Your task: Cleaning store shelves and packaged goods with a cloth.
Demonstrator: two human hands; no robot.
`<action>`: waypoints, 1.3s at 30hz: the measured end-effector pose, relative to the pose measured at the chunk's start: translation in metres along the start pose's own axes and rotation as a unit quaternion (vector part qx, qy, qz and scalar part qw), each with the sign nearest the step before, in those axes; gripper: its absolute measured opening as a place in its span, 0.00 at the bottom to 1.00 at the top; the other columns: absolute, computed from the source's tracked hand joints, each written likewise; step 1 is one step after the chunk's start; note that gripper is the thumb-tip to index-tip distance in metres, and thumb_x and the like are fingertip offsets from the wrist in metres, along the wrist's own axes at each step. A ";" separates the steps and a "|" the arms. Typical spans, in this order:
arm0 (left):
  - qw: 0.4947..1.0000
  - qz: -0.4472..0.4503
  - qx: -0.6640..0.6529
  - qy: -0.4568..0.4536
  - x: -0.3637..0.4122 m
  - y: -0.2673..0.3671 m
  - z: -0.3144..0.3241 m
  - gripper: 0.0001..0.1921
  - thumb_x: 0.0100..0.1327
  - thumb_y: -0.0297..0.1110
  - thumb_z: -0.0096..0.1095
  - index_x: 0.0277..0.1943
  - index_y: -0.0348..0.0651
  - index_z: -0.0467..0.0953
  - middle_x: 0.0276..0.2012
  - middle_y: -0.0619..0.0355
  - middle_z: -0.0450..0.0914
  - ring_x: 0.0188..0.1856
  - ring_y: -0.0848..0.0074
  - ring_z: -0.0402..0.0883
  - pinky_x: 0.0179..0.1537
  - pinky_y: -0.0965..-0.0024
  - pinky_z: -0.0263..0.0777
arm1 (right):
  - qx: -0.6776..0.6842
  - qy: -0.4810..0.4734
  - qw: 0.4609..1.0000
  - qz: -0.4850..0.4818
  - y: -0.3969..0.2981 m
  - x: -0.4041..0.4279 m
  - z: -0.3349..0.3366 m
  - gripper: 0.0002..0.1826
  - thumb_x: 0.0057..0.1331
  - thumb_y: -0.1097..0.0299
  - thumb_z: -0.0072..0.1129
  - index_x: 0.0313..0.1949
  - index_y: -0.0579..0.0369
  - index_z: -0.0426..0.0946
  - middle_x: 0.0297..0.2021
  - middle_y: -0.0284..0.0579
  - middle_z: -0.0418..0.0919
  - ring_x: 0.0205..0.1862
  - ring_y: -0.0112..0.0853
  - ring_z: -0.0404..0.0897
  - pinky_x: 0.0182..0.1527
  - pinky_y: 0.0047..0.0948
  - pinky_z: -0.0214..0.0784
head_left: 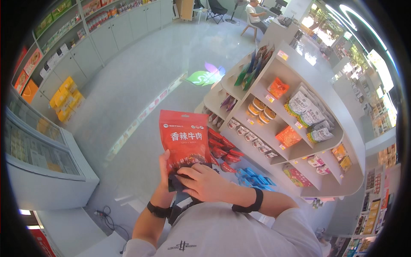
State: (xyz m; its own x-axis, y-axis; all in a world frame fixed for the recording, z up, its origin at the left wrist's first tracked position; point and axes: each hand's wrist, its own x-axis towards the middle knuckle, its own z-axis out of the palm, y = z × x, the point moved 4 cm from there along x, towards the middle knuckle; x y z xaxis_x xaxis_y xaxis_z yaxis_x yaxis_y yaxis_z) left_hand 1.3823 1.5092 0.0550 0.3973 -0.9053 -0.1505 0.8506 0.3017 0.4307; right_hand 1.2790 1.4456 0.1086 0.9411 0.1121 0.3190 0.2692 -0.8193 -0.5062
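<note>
A red snack pouch [186,138] with printed writing and a hang hole stands upright before my chest. My left hand [165,172] grips its left side near the bottom, with the thumb along the edge. Across the pouch's lower front lies a dark cloth [175,184], and my right hand [203,181] holds it there with bent fingers. The pouch's lower end is hidden behind the cloth and my fingers.
Right of me stands a curved display shelf [308,154] with bagged snacks and tubs. Red pouches [221,146] and blue packets [253,178] sit low beside it. At left are a glass-fronted freezer [41,141], yellow packages [67,99] and a loose cable [107,215]. A person [255,14] sits far back.
</note>
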 end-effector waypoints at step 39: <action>0.997 -0.065 0.024 0.043 0.005 0.013 -0.038 0.28 0.64 0.46 0.47 0.60 0.35 0.71 0.55 0.45 0.79 0.56 0.60 0.81 0.59 0.55 0.75 | -0.001 0.141 0.986 0.091 0.075 0.059 -0.022 0.14 0.58 0.69 0.63 0.45 0.49 0.78 0.39 0.40 0.79 0.40 0.42 0.81 0.38 0.38 0.76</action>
State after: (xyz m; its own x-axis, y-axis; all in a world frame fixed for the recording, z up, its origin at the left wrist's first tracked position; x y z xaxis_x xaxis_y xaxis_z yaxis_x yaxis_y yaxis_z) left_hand 1.4080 1.5201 0.0258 0.3151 -0.9061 -0.2824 0.8798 0.1673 0.4449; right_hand 1.3505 1.3786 0.1069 0.8789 -0.1984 0.4337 0.0997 -0.8127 -0.5740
